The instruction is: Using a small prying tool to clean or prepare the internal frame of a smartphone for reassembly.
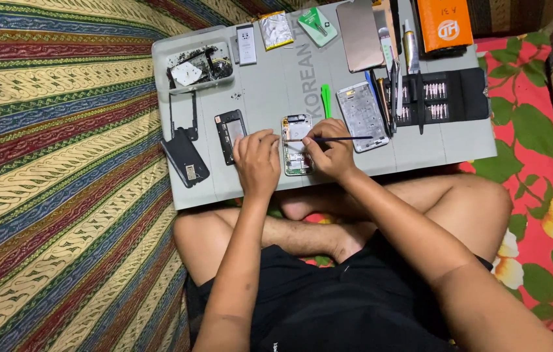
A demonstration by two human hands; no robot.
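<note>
An opened phone body (296, 140) with its insides showing lies on a grey work mat (270, 91). My left hand (257, 160) rests on the phone's left edge and steadies it. In my right hand (330, 153) I grip a thin dark tool (345, 138) whose shaft points right while its tip sits over the phone's upper middle. Both hands are just above my crossed legs.
On the mat lie a black frame part (230, 133), a black back cover (185, 158), a silver phone frame (362, 115), a green pry tool (326, 101), a bit set case (442, 96), a small parts tray (198, 65), a battery (276, 29) and an orange box (444, 24). Patterned cloth surrounds it.
</note>
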